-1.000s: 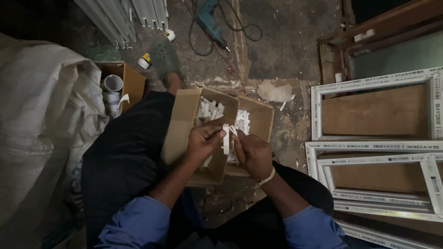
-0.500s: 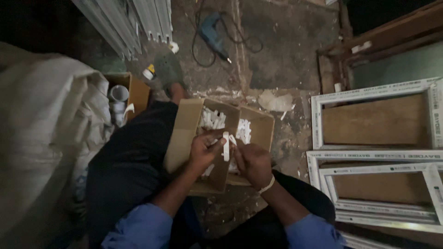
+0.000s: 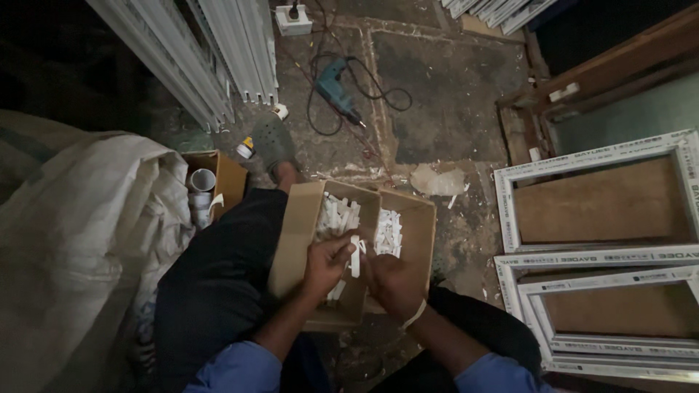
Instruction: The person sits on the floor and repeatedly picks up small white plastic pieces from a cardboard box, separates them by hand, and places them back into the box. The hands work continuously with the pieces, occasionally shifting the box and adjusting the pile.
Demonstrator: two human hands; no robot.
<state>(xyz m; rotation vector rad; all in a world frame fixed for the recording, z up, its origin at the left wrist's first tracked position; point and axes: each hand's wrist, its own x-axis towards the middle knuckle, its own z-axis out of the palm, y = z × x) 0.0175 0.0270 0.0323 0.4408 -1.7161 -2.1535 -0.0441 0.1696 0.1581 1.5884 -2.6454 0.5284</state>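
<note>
Left hand [image 3: 324,263] and right hand [image 3: 389,280] both pinch a white plastic strip [image 3: 355,256], now lower over the divided cardboard box [image 3: 298,233] of like pieces than a second ago, handling ongoing; beyond, debris-strewn concrete floor [image 3: 444,94], blue drill [image 3: 338,81], white window frames [image 3: 597,156].

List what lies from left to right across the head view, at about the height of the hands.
White sack → small cardboard box of white parts → left hand → small white piece held between both hands → right hand → white window frames on the floor.
</note>
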